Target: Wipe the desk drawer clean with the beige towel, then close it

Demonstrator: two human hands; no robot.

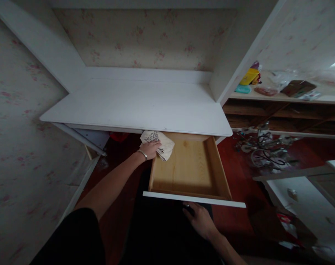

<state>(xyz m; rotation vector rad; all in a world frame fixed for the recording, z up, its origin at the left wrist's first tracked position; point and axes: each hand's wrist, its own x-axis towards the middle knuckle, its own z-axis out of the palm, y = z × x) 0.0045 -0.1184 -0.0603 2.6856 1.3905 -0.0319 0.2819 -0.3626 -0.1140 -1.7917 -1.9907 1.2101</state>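
Observation:
An open drawer [188, 165] with a bare wooden inside and a white front sticks out from under a white desk [145, 105]. My left hand [151, 149] is closed on a folded cream cloth [166, 143] with dark print, pressing it at the drawer's left side near the desk edge. A bracelet circles the left wrist. Below the middle of the drawer front, my right hand [199, 219] has its fingers curled around a small dark knob, which they mostly cover.
White shelf uprights [236, 51] rise from the desk against flowered wallpaper. At right, a low wooden shelf [283, 96] carries bags and a yellow container [249, 76]. A chandelier-like metal fixture [264, 147] lies on the red floor, near a white cabinet [305, 198] and a cardboard box [269, 222].

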